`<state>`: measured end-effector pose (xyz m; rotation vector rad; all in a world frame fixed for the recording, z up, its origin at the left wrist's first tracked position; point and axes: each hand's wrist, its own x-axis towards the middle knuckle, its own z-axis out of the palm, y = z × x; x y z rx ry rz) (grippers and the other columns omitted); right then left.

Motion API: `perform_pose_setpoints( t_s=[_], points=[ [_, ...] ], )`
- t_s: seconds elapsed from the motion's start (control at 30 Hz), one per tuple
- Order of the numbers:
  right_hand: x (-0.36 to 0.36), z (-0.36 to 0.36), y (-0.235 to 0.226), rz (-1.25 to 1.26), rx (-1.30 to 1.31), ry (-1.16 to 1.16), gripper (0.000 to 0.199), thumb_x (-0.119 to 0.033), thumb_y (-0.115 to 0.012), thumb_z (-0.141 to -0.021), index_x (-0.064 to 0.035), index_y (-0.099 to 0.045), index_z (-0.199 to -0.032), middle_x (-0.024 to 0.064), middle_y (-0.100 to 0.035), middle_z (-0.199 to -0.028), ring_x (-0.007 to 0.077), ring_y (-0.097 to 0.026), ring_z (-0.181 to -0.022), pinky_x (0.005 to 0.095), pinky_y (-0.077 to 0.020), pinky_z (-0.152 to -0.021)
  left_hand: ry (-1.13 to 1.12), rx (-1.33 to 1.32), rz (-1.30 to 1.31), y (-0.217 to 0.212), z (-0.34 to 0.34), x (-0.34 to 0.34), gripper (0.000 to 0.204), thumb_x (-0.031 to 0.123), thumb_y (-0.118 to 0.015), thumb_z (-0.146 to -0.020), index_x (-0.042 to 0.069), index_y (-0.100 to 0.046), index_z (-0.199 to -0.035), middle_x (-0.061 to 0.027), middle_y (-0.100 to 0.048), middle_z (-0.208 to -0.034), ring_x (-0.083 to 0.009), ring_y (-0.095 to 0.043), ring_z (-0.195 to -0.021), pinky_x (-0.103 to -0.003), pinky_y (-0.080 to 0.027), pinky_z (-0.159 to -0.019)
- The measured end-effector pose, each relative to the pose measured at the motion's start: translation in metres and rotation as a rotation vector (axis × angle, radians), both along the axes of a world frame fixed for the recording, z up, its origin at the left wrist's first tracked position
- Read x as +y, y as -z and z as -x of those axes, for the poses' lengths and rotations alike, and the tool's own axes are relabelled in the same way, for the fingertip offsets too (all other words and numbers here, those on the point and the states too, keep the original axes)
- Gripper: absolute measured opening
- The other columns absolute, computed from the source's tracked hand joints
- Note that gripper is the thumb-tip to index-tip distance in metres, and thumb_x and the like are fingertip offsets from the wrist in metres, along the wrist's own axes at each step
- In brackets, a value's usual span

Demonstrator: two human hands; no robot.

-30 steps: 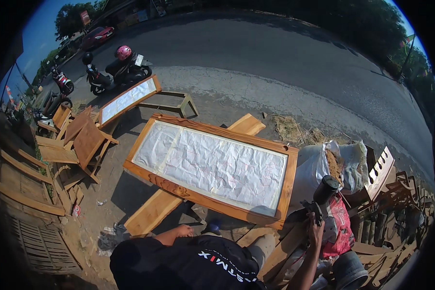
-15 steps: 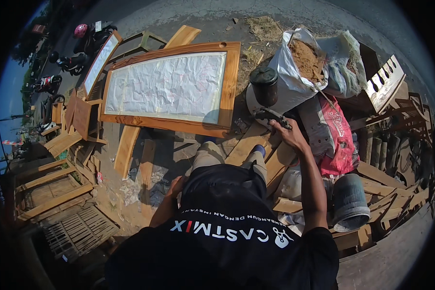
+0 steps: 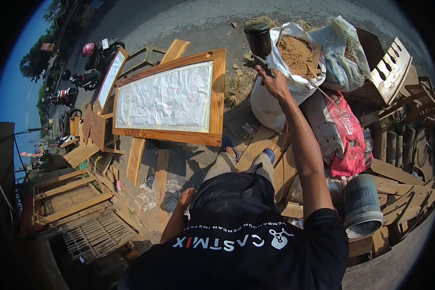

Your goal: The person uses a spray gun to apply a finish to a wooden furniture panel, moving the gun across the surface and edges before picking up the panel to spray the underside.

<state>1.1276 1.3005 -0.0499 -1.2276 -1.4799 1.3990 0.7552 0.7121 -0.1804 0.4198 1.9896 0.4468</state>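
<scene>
The spray gun (image 3: 258,42), gripped by the right hand (image 3: 275,85), has been carried farther out to upper centre, leaving it apart from the framed panel (image 3: 164,99) left of centre; whether the left hand (image 3: 186,196) is closed cannot be told.

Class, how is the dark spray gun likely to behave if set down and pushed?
The spray gun might tip easily, its bulky cup dwarfing the slim body. It is probably rigid, looking like hard metal. The cup's rounded side may let it roll.
</scene>
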Motion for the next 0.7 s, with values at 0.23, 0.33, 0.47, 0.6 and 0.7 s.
perform_pose_setpoints(
  t_s=[0.23, 0.33, 0.47, 0.6, 0.7],
  points=[
    [0.063, 0.020, 0.012, -0.016, -0.120, 0.069, 0.059, -0.062, -0.064, -0.093, -0.0039, -0.070, -0.082, 0.0024, -0.059, -0.065, 0.0137, -0.057, -0.063, 0.0332, -0.0446, -0.059, 0.300, -0.002, -0.081, -0.029, -0.034, -0.020, 0.038, 0.033, -0.061, -0.100, 0.005, -0.067, -0.125, -0.0095, -0.071, -0.116, -0.0188, -0.065, -0.109, -0.033, -0.050, -0.094],
    [0.063, 0.017, 0.003, -0.055, -0.138, 0.042, 0.061, -0.063, -0.062, -0.093, -0.0039, -0.070, -0.082, 0.0025, -0.060, -0.065, 0.0135, -0.057, -0.063, 0.0337, -0.0450, -0.060, 0.685, 0.291, -0.229, -0.016, -0.013, -0.057, 0.039, 0.033, -0.061, -0.099, 0.003, -0.069, -0.123, -0.0132, -0.070, -0.120, -0.0232, -0.066, -0.110, -0.035, -0.050, -0.095],
    [0.031, -0.013, -0.005, 0.022, -0.166, -0.088, 0.057, -0.059, -0.064, -0.094, -0.0032, -0.071, -0.084, 0.0018, -0.060, -0.064, 0.0122, -0.053, -0.062, 0.0319, -0.0419, -0.058, 0.094, 0.119, 0.099, -0.013, -0.038, -0.016, 0.043, 0.036, -0.057, -0.099, 0.002, -0.069, -0.122, -0.0173, -0.070, -0.121, -0.0277, -0.066, -0.113, -0.037, -0.050, -0.097],
    [-0.033, -0.037, -0.016, 0.103, -0.153, -0.189, 0.052, -0.052, -0.067, -0.094, -0.0014, -0.066, -0.081, 0.0031, -0.059, -0.065, 0.0117, -0.055, -0.063, 0.0318, -0.0440, -0.059, 0.191, 0.125, 0.050, 0.000, -0.025, -0.034, 0.044, 0.036, -0.055, -0.099, 0.002, -0.067, -0.124, -0.0180, -0.071, -0.116, -0.0276, -0.067, -0.108, -0.039, -0.052, -0.090],
    [-0.072, -0.056, -0.012, 0.141, -0.226, -0.256, 0.048, -0.047, -0.069, -0.095, -0.0012, -0.066, -0.081, 0.0013, -0.057, -0.064, 0.0101, -0.053, -0.062, 0.0304, -0.0431, -0.059, 0.007, 0.020, 0.149, 0.012, -0.048, -0.003, 0.038, 0.033, -0.061, -0.095, 0.007, -0.068, -0.121, -0.0194, -0.070, -0.115, -0.0326, -0.069, -0.103, -0.042, -0.055, -0.082]
  ],
)
